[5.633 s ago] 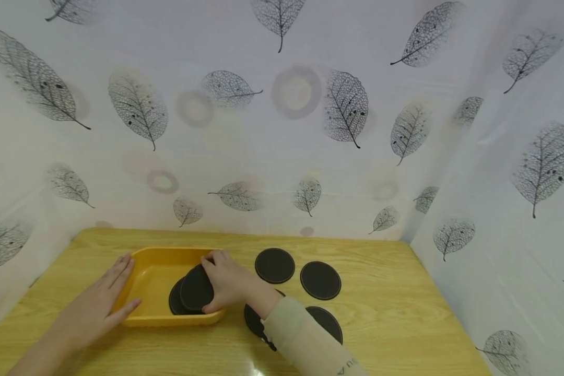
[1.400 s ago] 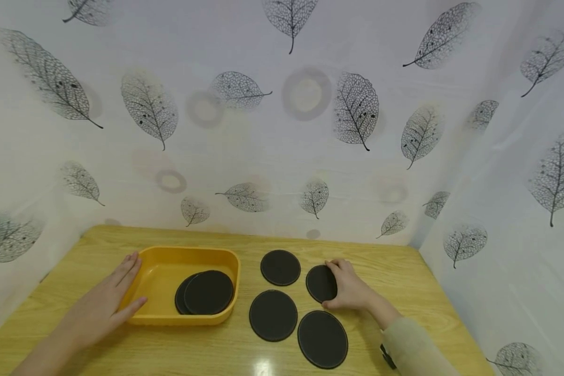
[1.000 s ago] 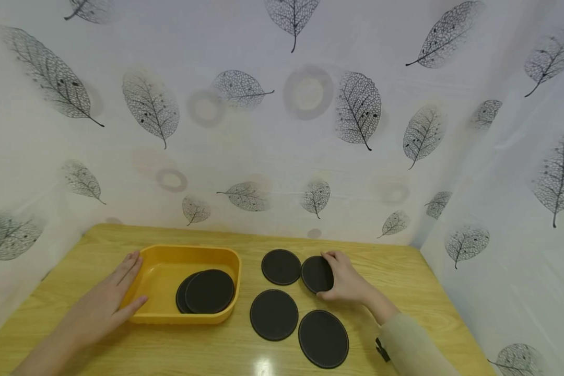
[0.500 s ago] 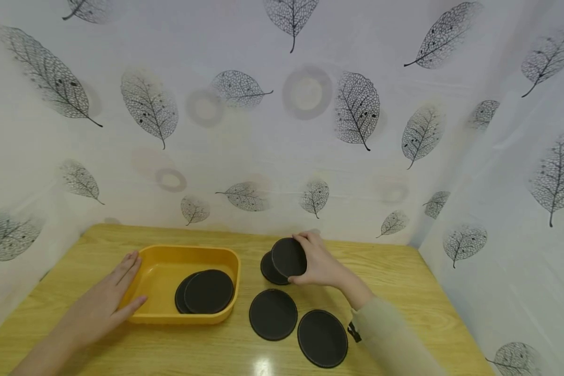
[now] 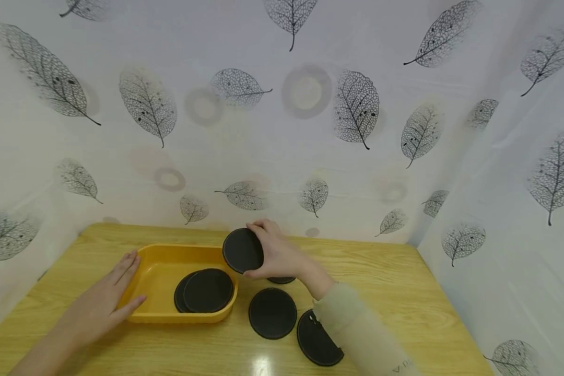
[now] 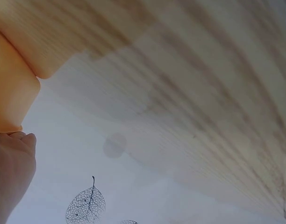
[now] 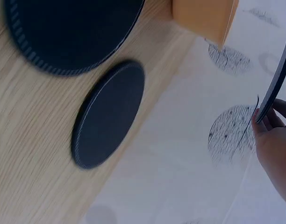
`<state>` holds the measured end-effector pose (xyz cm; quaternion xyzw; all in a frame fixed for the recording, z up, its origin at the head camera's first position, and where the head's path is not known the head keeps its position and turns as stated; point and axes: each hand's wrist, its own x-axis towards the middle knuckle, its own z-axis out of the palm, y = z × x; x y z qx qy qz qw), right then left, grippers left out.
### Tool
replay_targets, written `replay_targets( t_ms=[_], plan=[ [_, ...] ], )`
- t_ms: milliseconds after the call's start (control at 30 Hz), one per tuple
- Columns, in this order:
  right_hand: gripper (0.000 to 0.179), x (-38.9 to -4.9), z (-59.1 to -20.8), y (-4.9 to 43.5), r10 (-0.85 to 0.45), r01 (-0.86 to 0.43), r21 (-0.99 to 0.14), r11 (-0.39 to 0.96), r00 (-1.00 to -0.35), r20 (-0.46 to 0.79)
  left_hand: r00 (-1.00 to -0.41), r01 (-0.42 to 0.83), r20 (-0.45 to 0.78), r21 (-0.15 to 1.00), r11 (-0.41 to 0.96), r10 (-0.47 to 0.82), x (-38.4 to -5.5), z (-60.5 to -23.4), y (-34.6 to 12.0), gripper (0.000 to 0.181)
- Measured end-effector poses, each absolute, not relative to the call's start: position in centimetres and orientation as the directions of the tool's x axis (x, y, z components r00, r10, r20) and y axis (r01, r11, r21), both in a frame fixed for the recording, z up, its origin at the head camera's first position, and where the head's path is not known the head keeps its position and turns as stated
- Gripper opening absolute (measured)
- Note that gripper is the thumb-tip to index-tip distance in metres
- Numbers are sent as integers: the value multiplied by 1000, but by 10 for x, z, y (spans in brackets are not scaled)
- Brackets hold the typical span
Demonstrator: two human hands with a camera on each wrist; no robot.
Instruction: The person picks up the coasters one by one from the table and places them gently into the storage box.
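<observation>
Up over the right end of the yellow tray (image 5: 169,318), my right hand (image 5: 282,254) pinches a round black coaster (image 5: 242,250) between thumb and fingers at its right edge. The right wrist view shows this held coaster (image 7: 277,77) edge-on. My left hand (image 5: 96,303) rests with straight fingers along the tray's left side, its thumb over the rim. Inside the tray, one black coaster (image 5: 209,291) overlaps another coaster (image 5: 179,293). On the table lie a near coaster (image 5: 272,313), one partly behind the sleeve (image 5: 315,342), and one mostly hidden by my right hand (image 5: 282,280).
The light wooden table (image 5: 380,282) extends to the right of the coasters. A pale leaf-printed sheet (image 5: 282,156) covers the wall behind and the right side. A black strap piece (image 5: 313,317) hangs under the right sleeve.
My right hand has taken the back right coaster off the table and carried it left, over the back left coaster, to the tray. My left hand stays at the tray.
</observation>
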<state>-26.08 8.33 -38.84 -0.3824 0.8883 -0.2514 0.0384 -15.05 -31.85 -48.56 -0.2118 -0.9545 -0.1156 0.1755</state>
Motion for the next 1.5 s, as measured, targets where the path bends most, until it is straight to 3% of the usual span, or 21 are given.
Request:
replay_targets(
  t_ms=[433, 600, 933, 1200, 1500],
  plan=[
    [109, -246, -409, 15, -776, -727, -364, 583, -630, 16, -854, 444, 370, 148, 884, 367, -152, -485, -319, 86],
    [109, -243, -427, 2, -802, -777, -241, 581, -598, -4, -856, 443, 364, 148, 884, 367, -152, -486, -319, 87],
    [108, -235, -439, -8, -790, -792, 20, 610, -609, -72, -839, 459, 389, 130, 879, 381, -153, -486, -319, 87],
    [106, -234, -436, -12, -782, -791, 90, 606, -612, -116, -820, 472, 394, 53, 880, 416, -153, -484, -319, 88],
    [104, -233, -432, -12, -789, -797, 69, 600, -604, -113, -815, 474, 372, -16, 881, 445, -155, -481, -320, 90]
  ],
)
